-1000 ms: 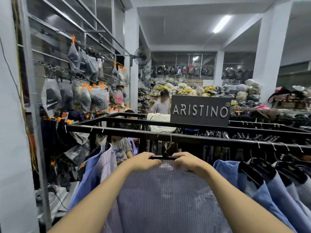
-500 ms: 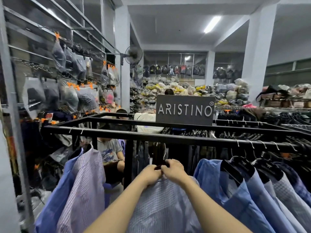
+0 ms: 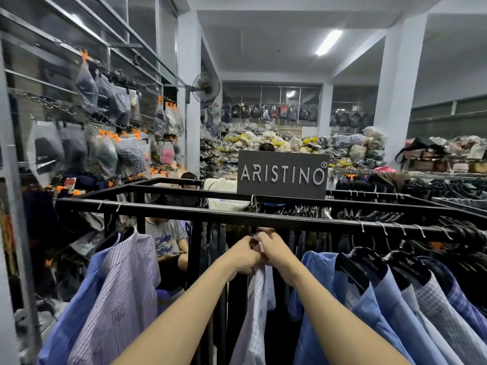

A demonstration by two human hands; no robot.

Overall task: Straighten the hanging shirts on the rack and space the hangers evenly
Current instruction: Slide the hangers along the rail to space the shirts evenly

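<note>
A: Shirts, status check. The checked shirt hangs edge-on directly below the middle of the black rail, in the open stretch between the purple shirt toward the rail's left end and the blue shirt just right of centre.

B: Hands?

A: Left hand and right hand meet at the collar of the checked shirt, just under the rail, fingers curled and pinching the fabric at the neck. The hanger beneath them is hidden, apart from a wire hook over the rail above the hands.

B: How should the step be done?

A: Judgement only: the person should set the collar square on the hanger, with both shoulders level, before sliding anything. Pulling on cloth alone may drag the shirt off one hanger arm, so the grip is better moved to the hanger neck.

B: Spacing?

A: The hangers toward the rail's right end are bunched close together, while the gaps either side of the checked shirt are wide. Those hangers likely need spreading leftward along the rail, one hook at a time.
</note>
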